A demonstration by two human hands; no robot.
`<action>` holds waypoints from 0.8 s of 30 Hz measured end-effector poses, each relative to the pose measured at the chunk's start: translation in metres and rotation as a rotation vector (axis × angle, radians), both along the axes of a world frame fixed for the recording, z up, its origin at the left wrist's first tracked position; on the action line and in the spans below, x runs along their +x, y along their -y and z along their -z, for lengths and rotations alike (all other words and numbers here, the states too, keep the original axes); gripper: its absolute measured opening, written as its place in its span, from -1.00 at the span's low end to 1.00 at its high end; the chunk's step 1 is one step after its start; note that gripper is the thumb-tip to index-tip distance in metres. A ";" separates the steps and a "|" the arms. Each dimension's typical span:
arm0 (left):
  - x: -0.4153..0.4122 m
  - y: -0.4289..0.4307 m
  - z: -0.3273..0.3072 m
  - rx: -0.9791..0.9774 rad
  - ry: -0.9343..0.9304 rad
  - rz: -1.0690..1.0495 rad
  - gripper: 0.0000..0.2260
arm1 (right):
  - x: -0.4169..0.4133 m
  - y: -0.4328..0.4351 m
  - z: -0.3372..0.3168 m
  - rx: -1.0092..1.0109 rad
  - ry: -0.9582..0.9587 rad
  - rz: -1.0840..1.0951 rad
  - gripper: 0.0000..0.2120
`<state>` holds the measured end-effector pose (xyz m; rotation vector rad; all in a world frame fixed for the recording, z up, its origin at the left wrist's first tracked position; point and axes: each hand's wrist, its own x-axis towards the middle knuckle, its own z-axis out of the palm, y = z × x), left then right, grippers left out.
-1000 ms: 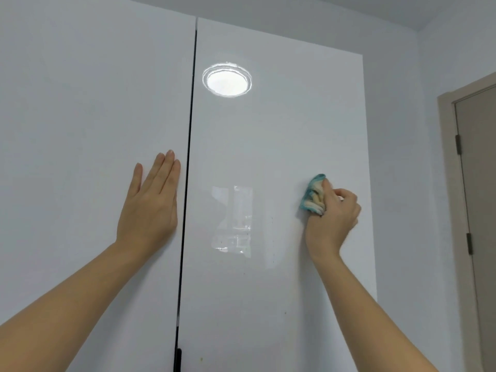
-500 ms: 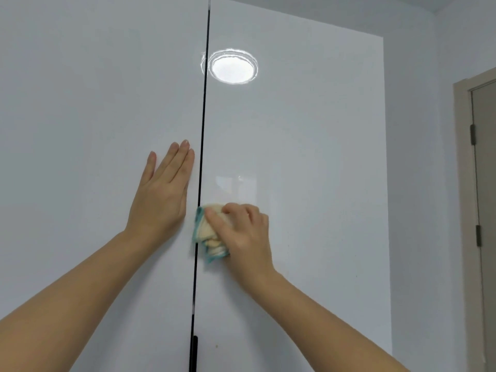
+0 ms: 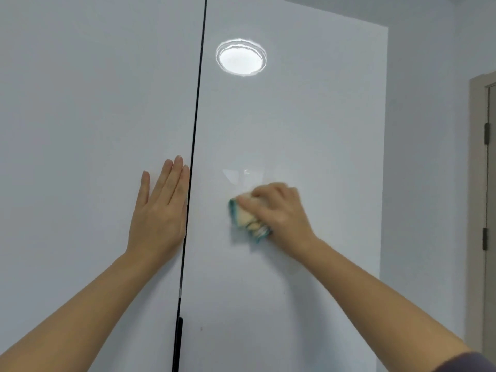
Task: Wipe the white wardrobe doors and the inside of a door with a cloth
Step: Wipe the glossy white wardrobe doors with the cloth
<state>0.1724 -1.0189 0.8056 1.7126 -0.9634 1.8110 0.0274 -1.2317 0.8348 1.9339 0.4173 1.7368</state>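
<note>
Our right hand [image 3: 279,210] is closed around a bunched cream-and-teal cloth [image 3: 248,220], pressing it to the right wardrobe door [image 3: 308,130]; our left hand [image 3: 158,210], open and empty, lies flat on the left door [image 3: 80,130] beside the dark gap [image 3: 192,183]. Pushing too hard could flex the panel. The glossy white doors mirror a ceiling lamp [image 3: 240,60].
</note>
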 end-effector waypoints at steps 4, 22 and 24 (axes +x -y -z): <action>0.001 0.002 0.011 -0.014 -0.047 -0.003 -0.51 | -0.023 0.026 -0.020 0.381 0.091 0.045 -0.44; 0.006 0.003 0.016 -0.034 -0.025 -0.022 -0.53 | 0.025 -0.032 -0.034 0.216 0.096 -0.049 -0.60; 0.006 0.003 0.015 -0.033 -0.021 -0.026 -0.53 | 0.025 -0.034 -0.036 0.256 0.113 -0.038 -0.57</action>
